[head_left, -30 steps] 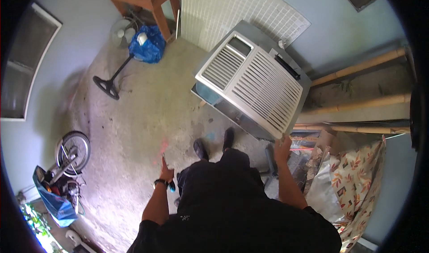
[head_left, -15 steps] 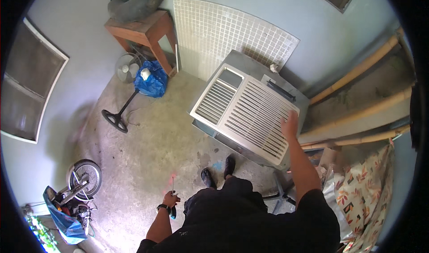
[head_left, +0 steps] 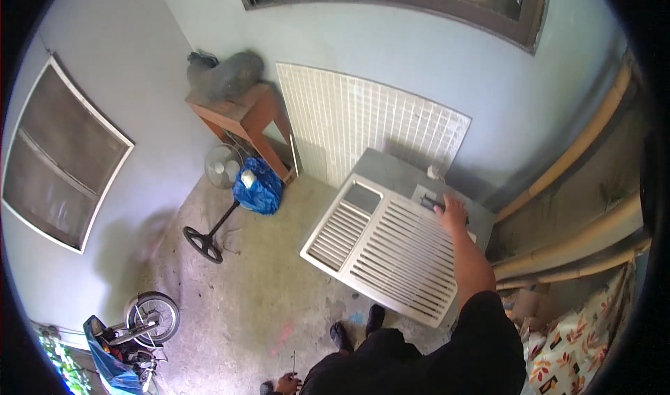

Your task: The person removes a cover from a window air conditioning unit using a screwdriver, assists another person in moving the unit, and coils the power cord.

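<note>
A window air conditioner with a pale slatted front grille (head_left: 408, 259) sits in front of me, its grey casing (head_left: 380, 165) showing behind the grille. My right hand (head_left: 453, 215) reaches over the grille's far right corner, fingers curled on a dark elongated object (head_left: 430, 203) lying on the casing; the hand covers part of it. Low in the view, my left hand (head_left: 287, 384) is closed around a screwdriver (head_left: 294, 361), its thin shaft pointing up. The lower edge cuts off most of the left forearm.
A tiled panel (head_left: 370, 112) leans on the wall behind. Left of it stand a wooden table (head_left: 241, 109), a fan (head_left: 223, 166), a blue bag (head_left: 262, 196) and a steering wheel (head_left: 202, 245). A motorcycle wheel (head_left: 155, 318) is at lower left; bamboo poles (head_left: 572, 241) run along the right.
My right hand has moved from the grille's right side to the dark object behind it. The view has tilted up, showing more wall and window. The left hand still holds the screwdriver.
</note>
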